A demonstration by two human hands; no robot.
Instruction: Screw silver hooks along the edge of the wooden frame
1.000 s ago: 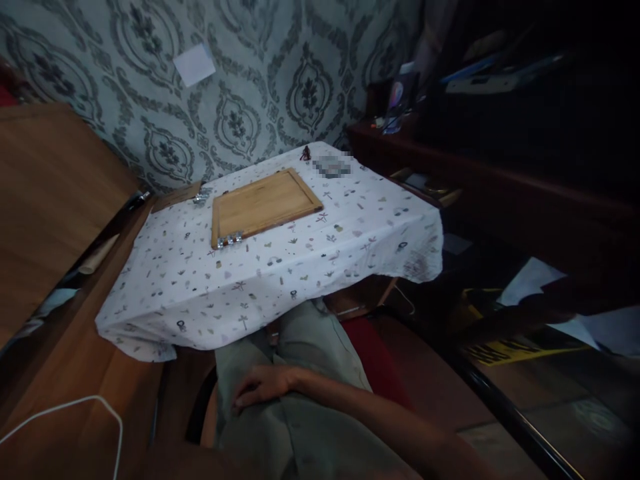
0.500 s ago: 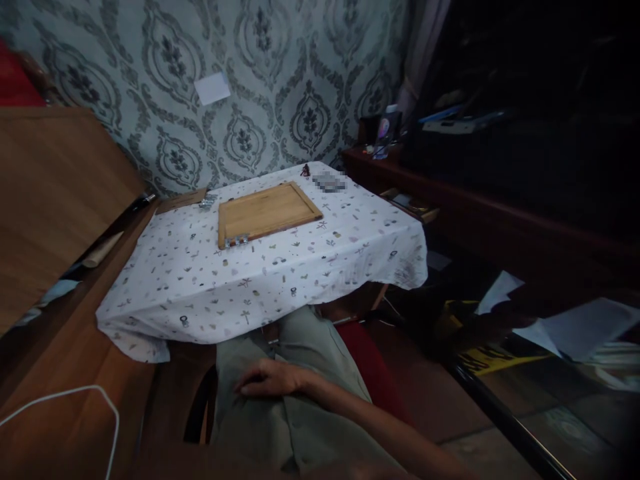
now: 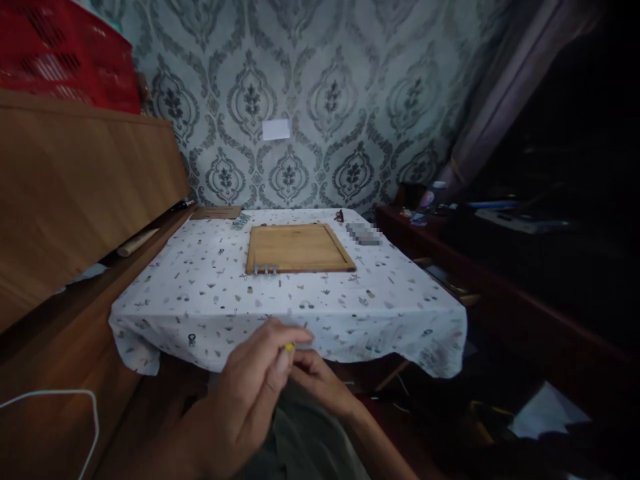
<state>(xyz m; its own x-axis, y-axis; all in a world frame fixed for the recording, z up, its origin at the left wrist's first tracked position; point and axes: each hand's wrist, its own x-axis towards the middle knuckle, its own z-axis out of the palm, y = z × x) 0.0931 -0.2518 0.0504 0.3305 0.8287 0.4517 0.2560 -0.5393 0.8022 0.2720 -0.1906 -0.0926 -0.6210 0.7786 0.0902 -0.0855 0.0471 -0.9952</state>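
Observation:
My left hand (image 3: pixel 257 383) is raised over my lap, in front of the table's near edge. Its thumb and fingers close on a small yellow thing (image 3: pixel 289 347), of which only a bit shows. Close behind it on the right is my right hand (image 3: pixel 323 381), its fingers curled in and partly covered by the left hand; whatever they hold is hidden. Beyond both hands, a rimmed wooden board (image 3: pixel 300 247) lies on the patterned white tablecloth (image 3: pixel 200 293). Several small metal clips (image 3: pixel 265 269) sit along the board's front left edge.
A cardboard piece (image 3: pixel 216 213), more metal pieces (image 3: pixel 241 221), a small dark red object (image 3: pixel 339 215) and a pixelated grey item (image 3: pixel 365 233) lie farther back. A wooden cabinet (image 3: pixel 90 200) borders the left; a dark ledge with a bottle (image 3: pixel 431 200) borders the right.
My left hand has come into view with the small yellow thing. My right hand has risen from my thigh to meet it. The view has swung right and levelled.

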